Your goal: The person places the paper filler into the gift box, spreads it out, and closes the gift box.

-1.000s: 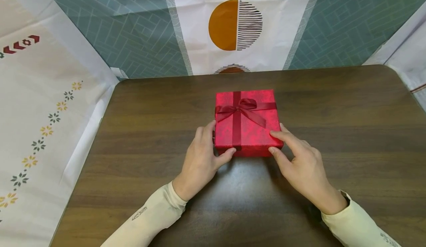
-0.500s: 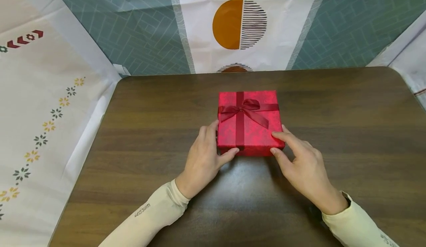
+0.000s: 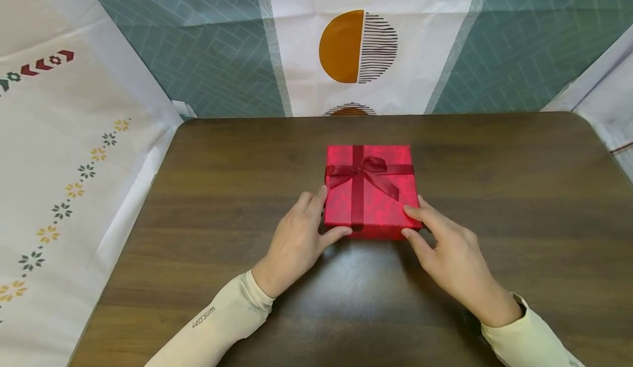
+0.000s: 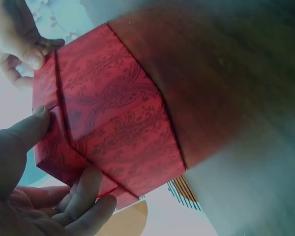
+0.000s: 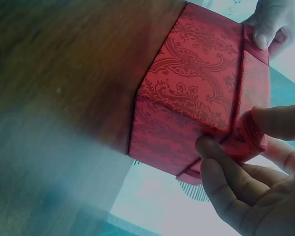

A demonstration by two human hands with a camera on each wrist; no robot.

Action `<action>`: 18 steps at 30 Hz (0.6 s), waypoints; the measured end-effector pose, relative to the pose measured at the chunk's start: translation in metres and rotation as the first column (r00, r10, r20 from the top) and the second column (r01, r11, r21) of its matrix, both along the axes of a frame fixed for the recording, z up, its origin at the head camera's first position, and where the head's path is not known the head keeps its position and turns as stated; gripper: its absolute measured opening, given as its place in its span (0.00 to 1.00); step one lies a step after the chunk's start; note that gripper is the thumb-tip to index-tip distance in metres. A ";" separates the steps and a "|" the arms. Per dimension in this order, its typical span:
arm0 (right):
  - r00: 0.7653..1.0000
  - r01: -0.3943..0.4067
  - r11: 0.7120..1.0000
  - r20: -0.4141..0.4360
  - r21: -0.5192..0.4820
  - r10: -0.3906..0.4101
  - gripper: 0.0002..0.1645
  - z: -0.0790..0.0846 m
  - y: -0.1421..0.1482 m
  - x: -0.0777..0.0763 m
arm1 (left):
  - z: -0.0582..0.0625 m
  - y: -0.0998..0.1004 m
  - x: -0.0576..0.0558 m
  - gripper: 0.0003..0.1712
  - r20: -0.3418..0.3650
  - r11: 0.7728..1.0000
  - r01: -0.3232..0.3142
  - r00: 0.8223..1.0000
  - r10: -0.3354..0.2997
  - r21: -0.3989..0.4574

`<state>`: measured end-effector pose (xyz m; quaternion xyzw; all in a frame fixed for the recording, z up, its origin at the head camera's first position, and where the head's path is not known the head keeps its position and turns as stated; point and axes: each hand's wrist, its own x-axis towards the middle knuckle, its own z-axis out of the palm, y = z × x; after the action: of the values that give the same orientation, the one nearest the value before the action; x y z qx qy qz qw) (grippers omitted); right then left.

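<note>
A square red gift box [image 3: 383, 210] stands on the dark wooden table, a dark red ribbon crossed over its lid and tied in a bow [image 3: 368, 168]. At its near left corner my left hand [image 3: 295, 240] holds it, thumb on the front face and fingers along the left side. My right hand [image 3: 457, 262] pinches the near right corner, thumb in front and index finger on the lid's top edge. In the left wrist view the lid [image 4: 46, 88] overhangs the floral-patterned base [image 4: 113, 103], and the fingertips lie at the lid's rim. The box's far side is hidden.
Brown wood-grain table [image 3: 222, 191] surrounds the box. Behind the table's far edge hangs a green and white cloth [image 3: 415, 43] with half-circle prints. On the left hangs a white cloth [image 3: 59, 153] with flower prints.
The head view has shifted slightly, so the table and box sit lower in it and a little to the right. Both hands keep the same hold on the gift box's near corners.
</note>
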<state>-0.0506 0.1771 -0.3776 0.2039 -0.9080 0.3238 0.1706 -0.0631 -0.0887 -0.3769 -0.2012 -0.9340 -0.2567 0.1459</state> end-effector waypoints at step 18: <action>0.955 -0.103 0.994 0.275 -0.027 0.106 0.37 0.000 0.075 -0.031 | 0.009 -0.043 -0.022 0.33 0.194 0.979 0.176 0.969 -0.154 -0.099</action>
<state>-0.0815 0.2519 -0.3780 0.2034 -0.9088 0.3633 0.0261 -0.0851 -0.1317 -0.3680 -0.2616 -0.9368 -0.2311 0.0244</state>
